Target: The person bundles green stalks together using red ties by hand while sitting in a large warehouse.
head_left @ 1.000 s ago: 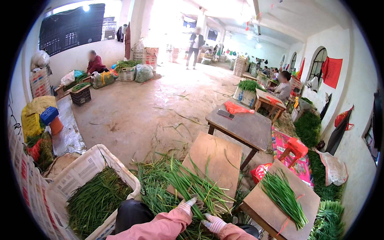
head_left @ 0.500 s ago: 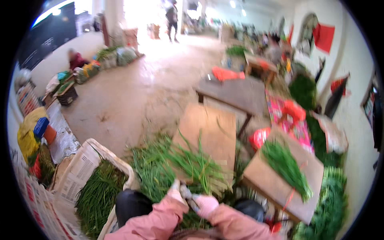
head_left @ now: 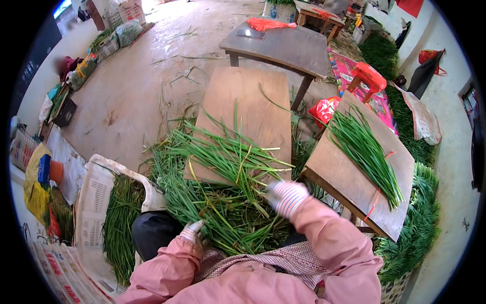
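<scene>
Floor [head_left: 136, 76] spreads beyond a red-lettered crate [head_left: 59, 267]; gloved hands [head_left: 191, 231] [head_left: 289, 196] are by greens [head_left: 195, 195], grip unclear.

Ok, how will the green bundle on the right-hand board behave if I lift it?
The green bundle will likely flop, being long and thin-leaved. It could also slip apart: the red strip shows only beside it, not across its top.

bright, even light; glare on the far floor [head_left: 152, 48]; right hand [head_left: 287, 197] slightly blurred; edges bent, corners black
</scene>
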The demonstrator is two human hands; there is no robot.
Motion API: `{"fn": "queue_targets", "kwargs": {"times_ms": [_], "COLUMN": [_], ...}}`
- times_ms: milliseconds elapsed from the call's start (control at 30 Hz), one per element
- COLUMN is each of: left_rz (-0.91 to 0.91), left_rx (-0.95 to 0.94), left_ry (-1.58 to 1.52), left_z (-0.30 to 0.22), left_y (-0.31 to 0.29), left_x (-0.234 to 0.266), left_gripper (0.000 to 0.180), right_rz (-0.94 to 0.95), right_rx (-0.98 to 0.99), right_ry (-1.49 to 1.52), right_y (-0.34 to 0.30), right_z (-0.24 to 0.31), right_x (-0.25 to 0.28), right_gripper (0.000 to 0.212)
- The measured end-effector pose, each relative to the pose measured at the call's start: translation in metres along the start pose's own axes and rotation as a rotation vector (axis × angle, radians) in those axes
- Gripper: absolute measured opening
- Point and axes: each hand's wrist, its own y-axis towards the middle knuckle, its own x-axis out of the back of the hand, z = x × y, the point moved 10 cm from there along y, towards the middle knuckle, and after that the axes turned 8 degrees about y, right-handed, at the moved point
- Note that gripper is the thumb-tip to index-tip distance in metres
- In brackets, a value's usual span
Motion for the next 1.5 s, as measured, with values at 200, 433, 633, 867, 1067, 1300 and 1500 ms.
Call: {"fn": "queue_targets", "kwargs": {"times_ms": [200,433,633,867,1067,1300,1500], "left_rz": [-0.079,0.057,0.141,-0.065,0.29,0.273,0.432], "left_rx": [-0.258,-0.283,-1.022,-1.163,-0.595,-0.767,-1.004], "left_ry": [0.17,0.3,0.977,2.049,1.878,2.036,1.595], "left_z": [-0.043,-0.027,-0.074,-0.148,-0.09,-0.087,-0.07], "left_y": [-0.042,-0.054,-0.102,-0.118,-0.044,-0.085,-0.116], "left_x": [-0.046,-0.065,-0.116,-0.198,-0.187,-0.195,-0.185], "left_gripper": [0.058,0.052,0.061,0.075,0.044,0.032,0.026], "right_rz": [-0.282,0.043,-0.114,0.062,-0.031,0.058,0.172], "right_rx": [-0.046,-0.109,0.004,0.39,0.319,0.315,0.534], "right_ry": [-0.03,0.011,-0.154,-0.12,-0.12,0.072,0.656], "right_y": [0.062,0.098,0.074,0.018,-0.004,-0.014,-0.045], "right_z": [-0.057,0.01,0.034,0.098,0.087,0.09,0.1], "right_x": [0.047,0.011,-0.04,-0.02,-0.029,-0.054,-0.06], "right_gripper": [0.06,0.108,0.057,0.041,0.038,0.029,0.022]}}
